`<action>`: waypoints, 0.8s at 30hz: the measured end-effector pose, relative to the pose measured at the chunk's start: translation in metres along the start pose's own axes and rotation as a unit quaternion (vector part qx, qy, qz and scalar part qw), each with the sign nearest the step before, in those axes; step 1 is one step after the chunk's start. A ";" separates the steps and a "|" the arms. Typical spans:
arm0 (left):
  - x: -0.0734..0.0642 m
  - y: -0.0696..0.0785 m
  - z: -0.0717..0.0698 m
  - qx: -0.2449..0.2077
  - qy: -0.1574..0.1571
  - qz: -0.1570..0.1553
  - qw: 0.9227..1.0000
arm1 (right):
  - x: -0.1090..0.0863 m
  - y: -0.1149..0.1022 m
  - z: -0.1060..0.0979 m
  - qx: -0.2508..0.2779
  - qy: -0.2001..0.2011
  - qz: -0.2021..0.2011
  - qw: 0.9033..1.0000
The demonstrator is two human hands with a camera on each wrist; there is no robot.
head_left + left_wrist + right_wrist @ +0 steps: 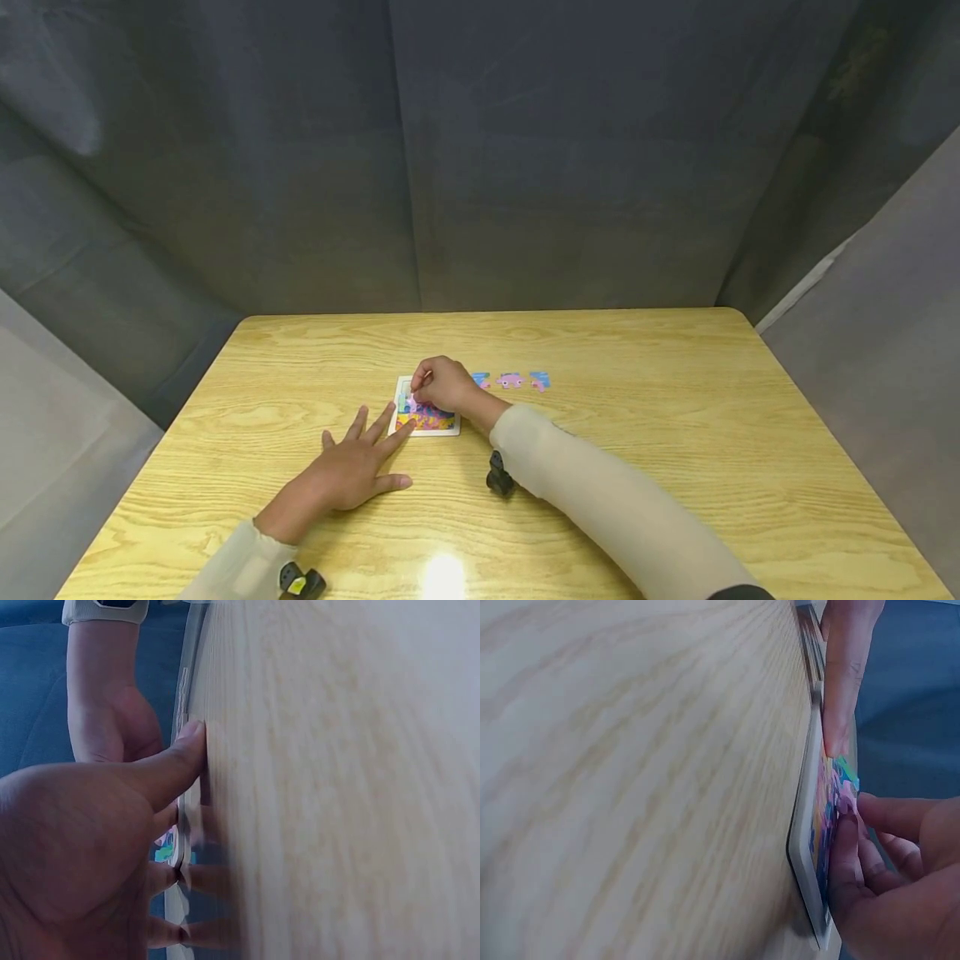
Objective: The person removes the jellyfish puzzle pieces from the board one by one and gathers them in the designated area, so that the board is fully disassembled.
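Note:
A small white-framed jigsaw puzzle (435, 432) with a pink, blue and yellow picture lies on the wooden table. My right hand (444, 388) is over its upper part, thumb and fingertips pinching a pink puzzle piece (847, 796) close above the picture. My left hand (354, 468) rests with fingers spread, index and middle fingertips on the frame's left side and lower picture; its thumb lies apart from the frame. In the right wrist view a left finger (841, 712) presses on the puzzle. The right hand hides part of the picture.
Right of the puzzle lie loose pieces: a blue-and-pink piece (481, 380) partly behind the right wrist, a pink piece with eyes (510, 381), and another blue-and-pink piece (540, 381). Dark curtains (555, 167) stand behind the wooden table (675, 400).

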State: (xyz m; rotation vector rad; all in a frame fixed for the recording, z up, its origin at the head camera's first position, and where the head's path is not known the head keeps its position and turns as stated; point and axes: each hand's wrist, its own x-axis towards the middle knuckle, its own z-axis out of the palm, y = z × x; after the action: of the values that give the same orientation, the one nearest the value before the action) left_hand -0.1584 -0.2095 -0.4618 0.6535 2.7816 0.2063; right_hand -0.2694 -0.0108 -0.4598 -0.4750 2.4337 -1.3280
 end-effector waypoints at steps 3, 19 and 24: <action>0.000 0.000 0.000 -0.001 0.001 0.001 1.000 | 0.000 0.001 0.002 -0.008 0.011 -0.002 1.000; -0.001 0.000 0.000 -0.005 0.004 0.008 1.000 | 0.002 0.007 0.003 0.002 0.013 0.012 1.000; -0.001 0.000 0.000 -0.003 0.004 0.004 1.000 | 0.004 0.010 0.003 0.002 0.010 0.004 1.000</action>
State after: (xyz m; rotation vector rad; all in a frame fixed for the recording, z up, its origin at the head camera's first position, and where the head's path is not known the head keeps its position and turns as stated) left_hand -0.1578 -0.2094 -0.4616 0.6651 2.7846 0.2183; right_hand -0.2724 -0.0099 -0.4704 -0.4521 2.4454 -1.3398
